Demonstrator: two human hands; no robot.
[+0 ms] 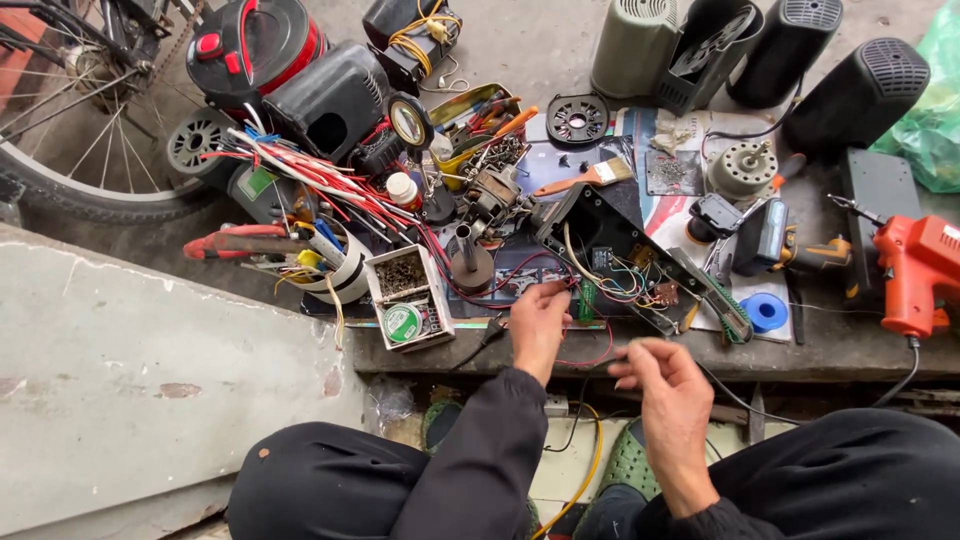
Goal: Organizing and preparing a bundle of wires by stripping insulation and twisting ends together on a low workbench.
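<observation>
Under left hand, wire ends unclear

Both hands forward, fingers pinched (left higher)

Bare bench edge passable; wire tangle and screw box obstruct

The green circuit board by the left hand looks like matt laminate, strung with thin plastic-coated wires. The open black housing is matt moulded plastic. The orange glue gun has a smooth, slightly glossy plastic shell. The small motor is bare dull metal. The paintbrush has a wooden handle and pale bristles. The bench top seems rough, stained concrete, though clutter hides most of it. The sleeves are black matt cloth.
</observation>
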